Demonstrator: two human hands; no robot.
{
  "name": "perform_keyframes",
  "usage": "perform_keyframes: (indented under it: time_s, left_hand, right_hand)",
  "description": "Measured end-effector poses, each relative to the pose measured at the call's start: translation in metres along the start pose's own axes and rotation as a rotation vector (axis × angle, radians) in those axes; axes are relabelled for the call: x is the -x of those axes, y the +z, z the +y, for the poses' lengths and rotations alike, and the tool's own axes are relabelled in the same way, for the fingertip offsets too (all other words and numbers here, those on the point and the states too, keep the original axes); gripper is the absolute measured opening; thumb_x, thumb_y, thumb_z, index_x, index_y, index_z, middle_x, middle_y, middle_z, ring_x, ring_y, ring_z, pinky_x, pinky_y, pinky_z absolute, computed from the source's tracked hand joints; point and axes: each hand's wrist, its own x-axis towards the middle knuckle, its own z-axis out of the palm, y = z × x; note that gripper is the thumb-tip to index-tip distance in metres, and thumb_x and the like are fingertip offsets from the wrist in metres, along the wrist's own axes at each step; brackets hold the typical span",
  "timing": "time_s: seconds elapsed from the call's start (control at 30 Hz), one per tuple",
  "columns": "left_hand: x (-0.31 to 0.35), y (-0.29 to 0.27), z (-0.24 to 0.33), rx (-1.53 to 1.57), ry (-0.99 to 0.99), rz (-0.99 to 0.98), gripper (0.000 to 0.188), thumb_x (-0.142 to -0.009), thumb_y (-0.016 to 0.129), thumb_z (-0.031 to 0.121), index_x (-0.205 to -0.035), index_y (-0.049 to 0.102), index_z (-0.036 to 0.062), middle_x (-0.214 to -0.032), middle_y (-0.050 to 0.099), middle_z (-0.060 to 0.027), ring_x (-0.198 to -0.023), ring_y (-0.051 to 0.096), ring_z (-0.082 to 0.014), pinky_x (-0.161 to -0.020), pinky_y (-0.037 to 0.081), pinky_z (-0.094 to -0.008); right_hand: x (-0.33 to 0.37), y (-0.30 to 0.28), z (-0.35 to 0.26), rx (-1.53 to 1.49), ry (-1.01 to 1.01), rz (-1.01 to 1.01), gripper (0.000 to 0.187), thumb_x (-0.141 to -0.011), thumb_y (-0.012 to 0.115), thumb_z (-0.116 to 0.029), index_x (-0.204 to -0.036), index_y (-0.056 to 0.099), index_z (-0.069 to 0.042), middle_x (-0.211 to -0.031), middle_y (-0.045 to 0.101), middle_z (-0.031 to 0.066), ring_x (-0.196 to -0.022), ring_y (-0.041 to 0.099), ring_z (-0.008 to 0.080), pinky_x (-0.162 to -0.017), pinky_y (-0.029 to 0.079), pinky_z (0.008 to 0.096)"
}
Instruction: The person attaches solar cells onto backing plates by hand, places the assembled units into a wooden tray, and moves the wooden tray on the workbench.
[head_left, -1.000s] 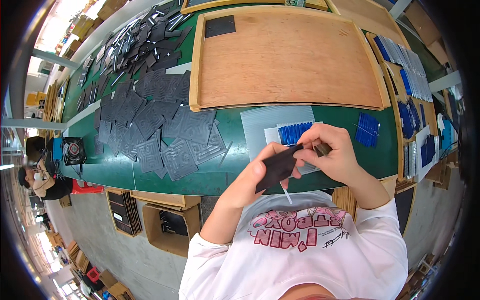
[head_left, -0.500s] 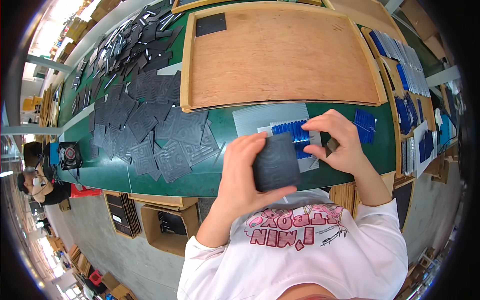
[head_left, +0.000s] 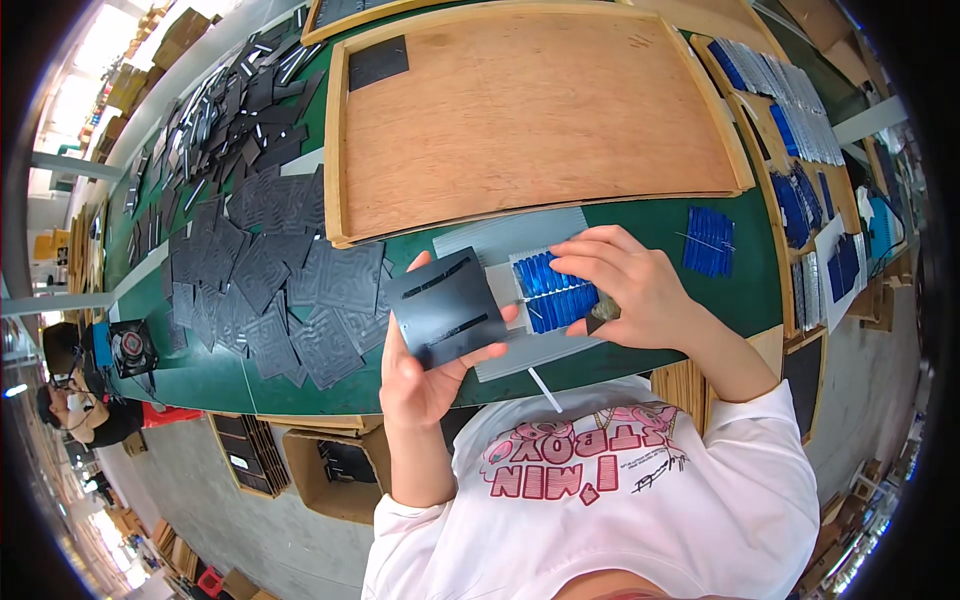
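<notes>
My left hand (head_left: 418,388) grips a square black plate (head_left: 446,302), its smooth face turned up with two dark narrow strips across it. Fingers and thumb hold the plate by its edges. My right hand (head_left: 645,295) is curled at the right end of a row of shiny blue strips (head_left: 550,288), fingertips touching their edge. A small dark olive block (head_left: 605,308) is tucked inside that hand, partly hidden by fingers and thumb. The blue strips lie on a white backing over a ribbed grey sheet (head_left: 478,238).
Textured black squares (head_left: 310,290) overlap on the green table (head_left: 210,365), with dark narrow pieces (head_left: 245,115) heaped beyond. Ahead is a wooden tray (head_left: 540,110) holding one black square. More blue strips (head_left: 708,242) lie right. A white stick (head_left: 545,390) projects near my shirt.
The black plate has moved left and turned, so its smooth face with two strips now shows. My right hand has shifted slightly left and down onto the blue strips' edge.
</notes>
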Motion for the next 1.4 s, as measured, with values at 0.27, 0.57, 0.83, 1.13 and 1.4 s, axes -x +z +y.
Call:
perform_keyframes:
  time_s: [0.27, 0.57, 0.83, 1.13, 1.4]
  left_hand:
    - [0.002, 0.006, -0.002, -0.272, 0.054, 0.050, 0.112, -0.065, 0.051, -0.021, -0.158, 0.003, 0.0209, -0.148, 0.037, -0.0229, -0.128, 0.043, -0.0583, -0.098, 0.052, -0.0579]
    - [-0.005, 0.003, -0.005, -0.343, 0.108, 0.135, 0.105, -0.069, 0.057, -0.023, -0.155, 0.014, 0.0174, -0.142, 0.044, -0.0201, -0.127, 0.051, -0.0467, -0.099, 0.049, -0.0575]
    - [-0.011, 0.012, -0.030, -0.536, 0.042, 0.141, 0.109, -0.061, 0.060, -0.023, -0.155, 0.019, 0.0134, -0.141, 0.047, -0.0134, -0.128, 0.051, -0.0275, -0.102, 0.049, -0.0424]
    - [-0.015, 0.023, -0.037, -0.534, -0.016, 0.023, 0.105, -0.068, 0.060, -0.021, -0.156, 0.013, 0.0120, -0.142, 0.041, -0.0111, -0.129, 0.048, -0.0231, -0.103, 0.046, -0.0381]
    - [-0.015, 0.023, -0.036, -0.555, -0.020, 0.016, 0.104, -0.069, 0.056, -0.022, -0.156, 0.011, 0.0111, -0.141, 0.040, -0.0098, -0.129, 0.046, -0.0192, -0.103, 0.044, -0.0342]
  right_hand:
    - [-0.001, -0.002, 0.000, -0.014, -0.011, 0.003, 0.071, -0.058, 0.089, -0.027, -0.121, 0.060, -0.012, -0.124, 0.064, 0.0044, -0.113, 0.059, 0.0280, -0.076, 0.058, 0.0351]
    - [-0.002, -0.008, -0.004, -0.082, -0.026, -0.004, 0.073, -0.059, 0.088, -0.023, -0.125, 0.058, -0.014, -0.123, 0.061, 0.0051, -0.110, 0.058, 0.0288, -0.075, 0.057, 0.0356]
    - [-0.022, -0.025, -0.020, -0.225, -0.137, 0.112, 0.073, -0.061, 0.089, -0.025, -0.126, 0.057, -0.013, -0.121, 0.062, 0.0063, -0.106, 0.060, 0.0305, -0.075, 0.057, 0.0371]
    - [-0.034, -0.019, -0.032, -0.202, -0.157, 0.123, 0.075, -0.056, 0.089, -0.022, -0.124, 0.059, -0.013, -0.119, 0.063, 0.0053, -0.106, 0.061, 0.0298, -0.072, 0.058, 0.0374]
    - [-0.034, -0.018, -0.033, -0.147, -0.149, 0.128, 0.076, -0.054, 0.089, -0.022, -0.123, 0.059, -0.013, -0.119, 0.063, 0.0047, -0.105, 0.062, 0.0287, -0.070, 0.059, 0.0363]
